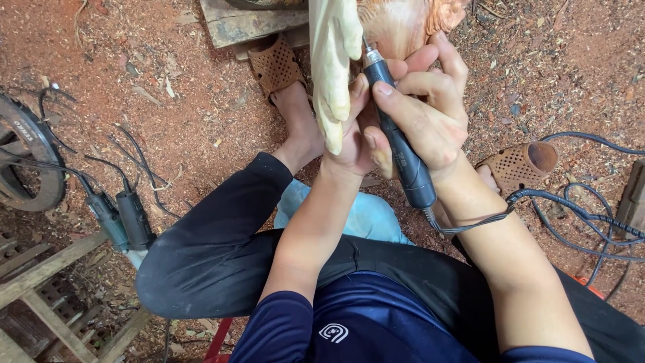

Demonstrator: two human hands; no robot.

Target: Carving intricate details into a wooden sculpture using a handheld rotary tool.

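My right hand (423,111) grips a slim dark rotary carving tool (400,144) like a pen, its tip pointing up at a wooden carving (396,23) at the top of the view. My left hand (353,131) is closed around the lower end of a pale, smooth carved wood piece (332,60) that stands upright beside the tool's tip. The tool's dark cable (571,215) runs off to the right. I sit with my legs in black trousers, feet in brown perforated sandals (275,64).
The ground is red earth covered in sawdust. Two other power tools (121,215) with cords lie at the left, near a tyre (27,161) and wooden slats (47,296). A plank (242,23) lies at the top. A second sandal (521,165) is at the right.
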